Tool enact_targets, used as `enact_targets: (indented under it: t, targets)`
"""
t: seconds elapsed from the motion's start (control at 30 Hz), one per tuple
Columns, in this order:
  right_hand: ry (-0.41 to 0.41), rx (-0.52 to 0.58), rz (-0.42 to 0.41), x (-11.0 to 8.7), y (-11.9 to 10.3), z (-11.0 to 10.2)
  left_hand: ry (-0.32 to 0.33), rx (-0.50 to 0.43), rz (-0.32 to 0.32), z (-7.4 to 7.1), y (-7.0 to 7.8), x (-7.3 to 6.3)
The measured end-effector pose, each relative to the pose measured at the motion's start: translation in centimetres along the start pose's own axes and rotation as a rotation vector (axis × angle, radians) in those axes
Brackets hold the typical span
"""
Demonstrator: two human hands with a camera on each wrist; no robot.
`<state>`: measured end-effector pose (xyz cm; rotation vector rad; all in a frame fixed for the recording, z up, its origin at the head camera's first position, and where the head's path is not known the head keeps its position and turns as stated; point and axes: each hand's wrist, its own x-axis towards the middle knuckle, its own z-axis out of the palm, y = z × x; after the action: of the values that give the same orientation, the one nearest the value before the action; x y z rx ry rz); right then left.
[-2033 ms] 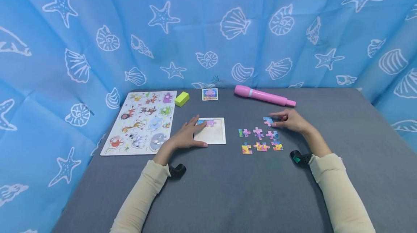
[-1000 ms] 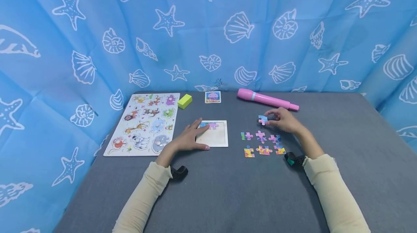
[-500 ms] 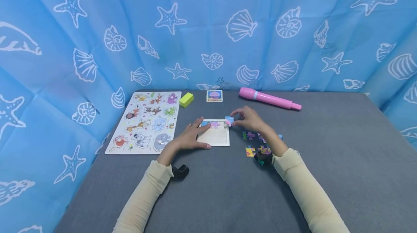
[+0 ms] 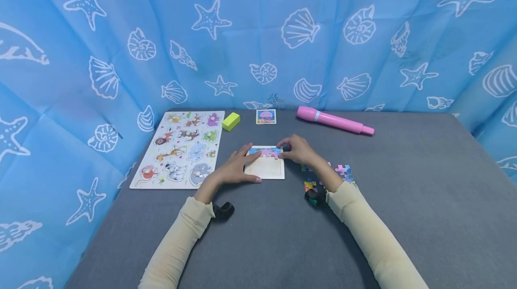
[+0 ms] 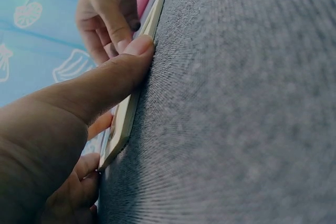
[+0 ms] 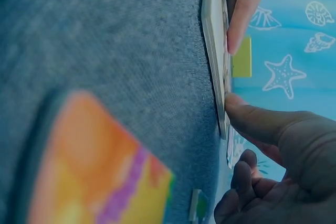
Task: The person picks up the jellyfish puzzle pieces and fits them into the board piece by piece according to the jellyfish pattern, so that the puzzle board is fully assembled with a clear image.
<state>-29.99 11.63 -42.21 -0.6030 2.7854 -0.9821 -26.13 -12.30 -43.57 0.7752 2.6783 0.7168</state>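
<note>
Thumb and forefinger of our right hand (image 4: 300,150) pinch a piece (image 4: 276,151) at the far right corner of the tray (image 4: 264,171); our left hand (image 4: 235,166), fingers apart, rests on its left. We judge the top row (image 4: 265,151) nearly complete, the rest bare; loose pieces (image 4: 343,170) (some hidden) lie alongside.

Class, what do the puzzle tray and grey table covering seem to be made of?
Puzzle tray: probably wood, matte; its bare base and edges are pale tan. Grey table covering: likely woven cloth, dull; fine ribbing shows in the left wrist view.
</note>
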Motion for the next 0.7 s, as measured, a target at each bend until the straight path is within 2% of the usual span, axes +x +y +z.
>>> enact_targets:
  t: [0.13, 0.37, 0.6, 0.7]
  targets:
    - [-0.018, 0.027, 0.027, 0.1, 0.0, -0.1, -0.004, 0.007, -0.004, 0.0, 0.0, 0.1]
    - [0.039, 0.063, -0.097, 0.0, -0.1, 0.1, -0.015, 0.018, -0.011, 0.0, -0.1, 0.2]
    - [0.052, -0.031, 0.001, 0.2, -1.0, 0.4, -0.003, 0.016, 0.000, 0.1, -0.2, 0.2]
    - [0.053, -0.038, 0.041, 0.1, -1.4, 0.6, 0.002, 0.016, 0.005, 0.2, -0.3, 0.3]
